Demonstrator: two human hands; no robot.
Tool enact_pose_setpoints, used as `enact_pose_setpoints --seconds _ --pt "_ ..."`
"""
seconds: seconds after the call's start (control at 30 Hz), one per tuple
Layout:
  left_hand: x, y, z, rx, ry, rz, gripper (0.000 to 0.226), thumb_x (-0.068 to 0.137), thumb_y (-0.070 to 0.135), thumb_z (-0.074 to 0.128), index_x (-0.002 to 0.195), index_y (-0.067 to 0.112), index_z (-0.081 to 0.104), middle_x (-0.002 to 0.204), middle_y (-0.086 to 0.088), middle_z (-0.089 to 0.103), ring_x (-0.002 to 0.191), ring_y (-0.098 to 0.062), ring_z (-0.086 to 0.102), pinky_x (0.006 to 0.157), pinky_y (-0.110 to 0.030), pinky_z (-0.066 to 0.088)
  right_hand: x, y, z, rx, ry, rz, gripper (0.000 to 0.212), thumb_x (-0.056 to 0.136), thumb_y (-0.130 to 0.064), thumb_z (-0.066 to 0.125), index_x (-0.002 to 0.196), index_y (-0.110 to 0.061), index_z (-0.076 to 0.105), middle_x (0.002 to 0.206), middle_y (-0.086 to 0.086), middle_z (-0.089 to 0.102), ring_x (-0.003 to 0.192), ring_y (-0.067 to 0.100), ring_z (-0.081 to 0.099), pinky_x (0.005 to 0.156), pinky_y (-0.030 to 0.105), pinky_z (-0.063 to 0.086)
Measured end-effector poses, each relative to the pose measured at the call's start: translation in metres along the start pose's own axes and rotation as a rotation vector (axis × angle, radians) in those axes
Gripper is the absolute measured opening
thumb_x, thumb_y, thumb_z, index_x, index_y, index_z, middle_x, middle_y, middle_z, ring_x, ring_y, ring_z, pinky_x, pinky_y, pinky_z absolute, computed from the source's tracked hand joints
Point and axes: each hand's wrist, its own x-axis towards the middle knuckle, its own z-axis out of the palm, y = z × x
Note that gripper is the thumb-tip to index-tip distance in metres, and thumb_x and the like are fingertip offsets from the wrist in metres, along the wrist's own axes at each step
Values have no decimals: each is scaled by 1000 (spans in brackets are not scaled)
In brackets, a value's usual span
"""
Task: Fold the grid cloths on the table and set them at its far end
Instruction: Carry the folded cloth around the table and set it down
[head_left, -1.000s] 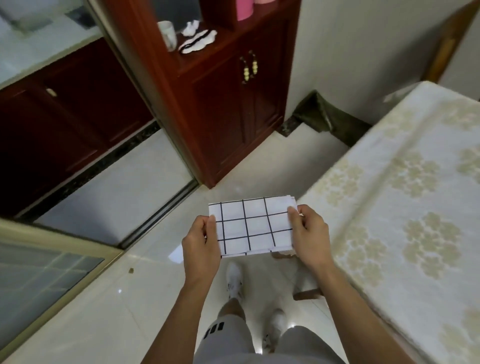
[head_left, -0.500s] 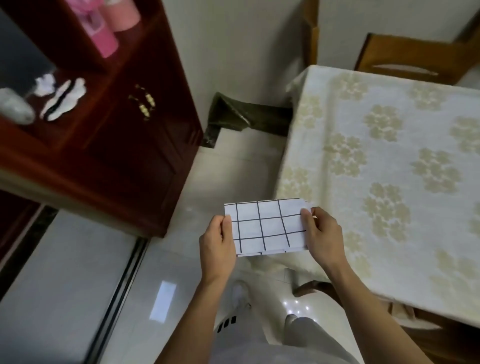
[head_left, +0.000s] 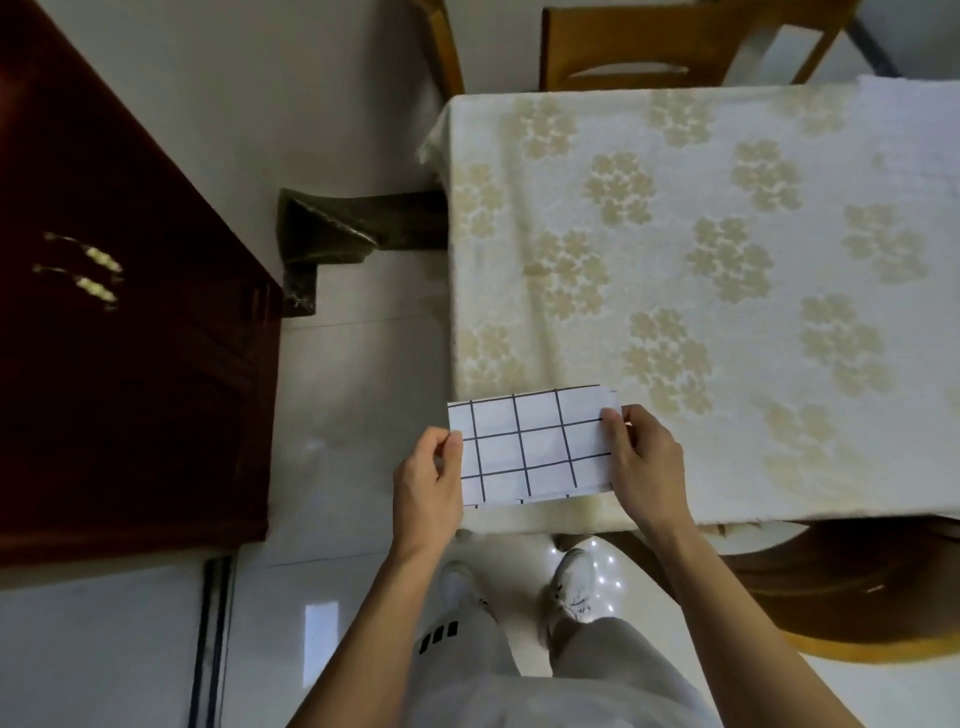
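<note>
A folded white cloth with a black grid (head_left: 535, 447) is held flat in the air over the table's near left corner. My left hand (head_left: 428, 488) pinches its left edge and my right hand (head_left: 647, 467) pinches its right edge. The table (head_left: 727, 270) carries a cream tablecloth with a pale floral print and stretches away to the upper right. No other grid cloth shows on it.
A dark red cabinet (head_left: 119, 332) stands to the left across a strip of glossy tiled floor. Wooden chairs (head_left: 670, 47) sit at the table's far end, and another chair (head_left: 841, 587) is tucked under the near edge at right. My feet are below the cloth.
I have turned to the right, from the cabinet toward the table. The folded cloth, held in both hands throughout, now hangs over the table's near left corner instead of over the floor.
</note>
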Motion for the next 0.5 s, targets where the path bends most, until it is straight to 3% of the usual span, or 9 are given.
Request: enact_pose_setpoints --seconds 0.23,0.37,0.5 --pt "14 5 31 25 -71 -87 27 100 25 55 74 21 50 59 9 44 52 -6 38 54 -27 34 25 25 -13 -23 -28 34 31 103 -36 45 90 -12 61 76 2 65 71 16 59 61 33 44" --pt "23 4 45 10 -108 -172 26 99 24 58 74 24 53 69 7 54 68 -13 51 67 -23 49 40 39 -16 -55 -52 40 30 103 -37 44 86 -15 58 75 -4 63 69 9 56 57 24 39" --pt "32 2 58 -7 -94 -264 19 96 25 62 78 19 60 73 3 60 73 -17 58 79 -50 58 53 49 -14 -72 -77 51 29 102 -36 46 85 -15 57 72 -5 60 63 9 54 54 25 38"
